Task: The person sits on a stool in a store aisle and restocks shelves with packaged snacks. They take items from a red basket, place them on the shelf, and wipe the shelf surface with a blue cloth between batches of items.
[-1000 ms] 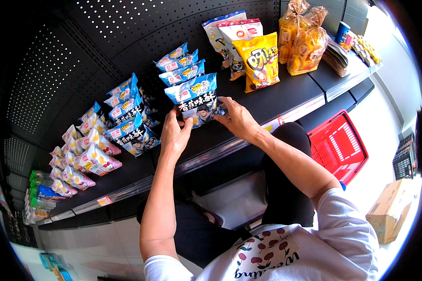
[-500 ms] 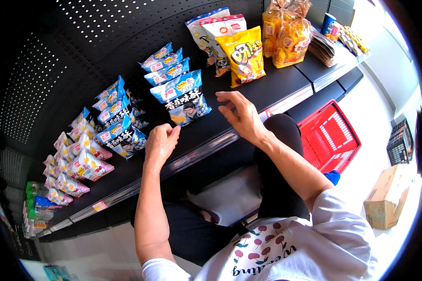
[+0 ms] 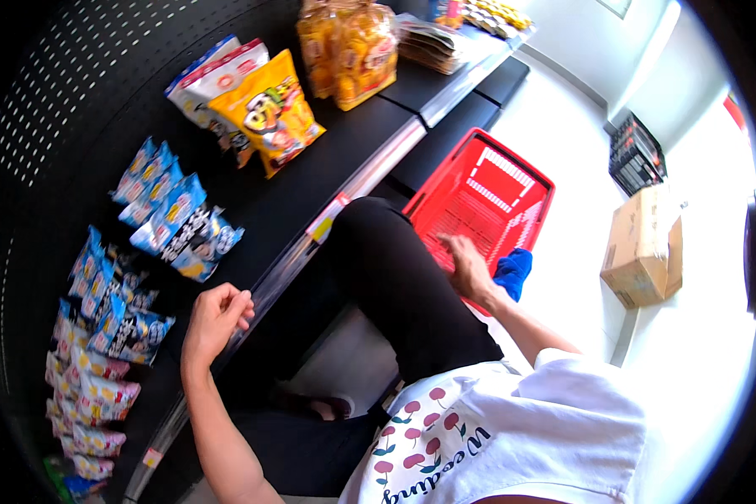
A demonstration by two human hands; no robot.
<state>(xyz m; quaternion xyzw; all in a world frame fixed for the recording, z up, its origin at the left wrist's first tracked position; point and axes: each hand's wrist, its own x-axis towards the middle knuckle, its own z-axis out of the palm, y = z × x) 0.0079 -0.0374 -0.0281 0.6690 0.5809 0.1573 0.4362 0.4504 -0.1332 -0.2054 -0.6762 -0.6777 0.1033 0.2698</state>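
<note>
My left hand (image 3: 217,323) hovers over the front edge of the black shelf (image 3: 349,143), its fingers curled in with nothing showing in them. Just beyond it stand blue snack bags (image 3: 189,231) in a row, and another group of blue snack bags (image 3: 130,332) sits farther left. My right hand (image 3: 469,269) reaches down beside my knee to the near side of the red shopping basket (image 3: 546,197). Its fingers are apart and slightly blurred, with nothing seen in them. A bunched blue cloth (image 3: 514,273) lies against the basket next to this hand.
Pink-and-white snack bags (image 3: 105,395) fill the shelf's left end. A yellow snack bag (image 3: 269,113), bagged orange snacks (image 3: 349,55) and flat brown packs (image 3: 428,42) stand farther along. On the floor at right are a cardboard box (image 3: 638,244) and a black crate (image 3: 637,155).
My view has turned right, so the shelf goods appear farther left. My right hand has left the shelf front for the basket. The left hand stays near the shelf edge.
</note>
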